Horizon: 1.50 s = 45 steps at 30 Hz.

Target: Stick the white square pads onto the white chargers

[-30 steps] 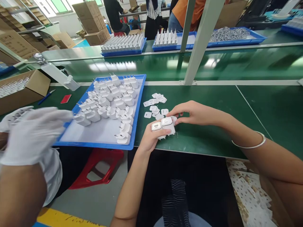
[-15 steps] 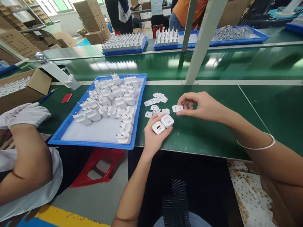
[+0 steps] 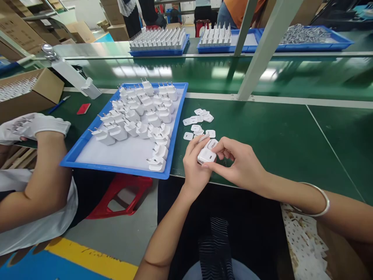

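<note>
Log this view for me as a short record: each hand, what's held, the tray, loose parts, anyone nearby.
Left hand: wrapped around two white plug blocks
Right hand: thumb and fingers at the nearer block
Nearer block: slotted face upward
Tray: blue, holding many white pronged plugs
Loose parts: small white slotted plates on the green table, right of the tray
Nearby: a co-worker's white-gloved hands, far left, near a cardboard box

Just right of the blue tray [image 3: 166, 170], someone's left hand [image 3: 196, 168] cups white USB chargers [image 3: 206, 156], the right hand [image 3: 244, 167] pinching one.
</note>
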Available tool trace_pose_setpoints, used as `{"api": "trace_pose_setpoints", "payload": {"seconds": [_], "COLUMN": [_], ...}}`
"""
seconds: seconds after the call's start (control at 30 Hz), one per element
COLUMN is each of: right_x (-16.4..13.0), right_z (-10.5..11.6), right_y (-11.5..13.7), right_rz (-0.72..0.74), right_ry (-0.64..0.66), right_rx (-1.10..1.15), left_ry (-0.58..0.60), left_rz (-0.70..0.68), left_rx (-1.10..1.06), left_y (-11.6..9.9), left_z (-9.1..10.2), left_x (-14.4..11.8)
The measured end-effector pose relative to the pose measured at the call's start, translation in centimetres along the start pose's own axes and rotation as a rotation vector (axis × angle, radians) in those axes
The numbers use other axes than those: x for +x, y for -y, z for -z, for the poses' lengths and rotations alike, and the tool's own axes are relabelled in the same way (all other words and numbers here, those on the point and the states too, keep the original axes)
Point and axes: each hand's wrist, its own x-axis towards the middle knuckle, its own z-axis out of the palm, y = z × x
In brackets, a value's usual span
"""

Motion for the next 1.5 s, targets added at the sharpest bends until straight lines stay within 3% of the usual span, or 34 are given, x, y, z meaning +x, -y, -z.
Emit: {"api": "trace_pose_setpoints", "payload": {"seconds": [0.67, 1.03, 1.2, 1.5], "right_x": [-0.1, 0.3, 1.3, 2.0], "right_z": [0.7, 1.4, 2.2, 3.6], "right_y": [-0.4, -0.4, -1.5, -3.1], "right_rz": [0.113, 0.164, 0.343, 0.393], "right_ry": [0.072, 0.080, 0.191, 0.312], "right_rx": [-0.274, -0.162, -0.054, -0.059], "left_ry": [0.028, 0.029, 0.053, 0.166], "left_rz": [-0.011, 0.031, 0.041, -0.006], "left_rx": [0.044, -0.010, -0.065, -0.172], "left_y": [-0.3, -0.7, -0.7, -0.7], "left_z": [-0.2, -0.1, -0.1, 0.2], "left_x": [-0.1, 0.2, 0.4, 0.9]}}
